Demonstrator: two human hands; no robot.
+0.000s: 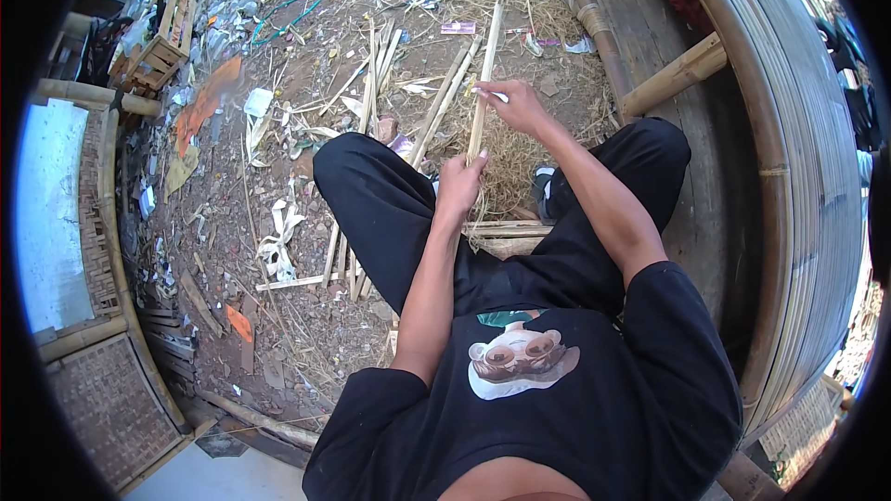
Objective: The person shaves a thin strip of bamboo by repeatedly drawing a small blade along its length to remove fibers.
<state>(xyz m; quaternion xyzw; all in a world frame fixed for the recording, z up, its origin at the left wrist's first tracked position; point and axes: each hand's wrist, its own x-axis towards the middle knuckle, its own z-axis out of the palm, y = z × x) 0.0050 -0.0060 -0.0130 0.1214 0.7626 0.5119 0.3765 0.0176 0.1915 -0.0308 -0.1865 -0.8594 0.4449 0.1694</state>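
Note:
A long, pale bamboo strip (pixel 488 60) stretches away from me between my knees, its far end over the littered ground. My left hand (pixel 458 186) is closed round its near end, thumb along the strip. Farther up, my right hand (pixel 516 106) is closed at the strip's right side with its fingertips against it. A slim white object (pixel 499 96) shows between those fingers; its kind is too small to tell. Just left of the held strip, more bamboo strips (pixel 438 111) lie on the ground.
Straw (pixel 509 167) and scraps of litter cover the dirt ground. A bamboo platform (pixel 780 167) runs along my right side. At the far left stands a wooden crate (pixel 167 32), with a woven panel (pixel 107 399) nearer. A pale cloth strip (pixel 278 241) lies left of my knee.

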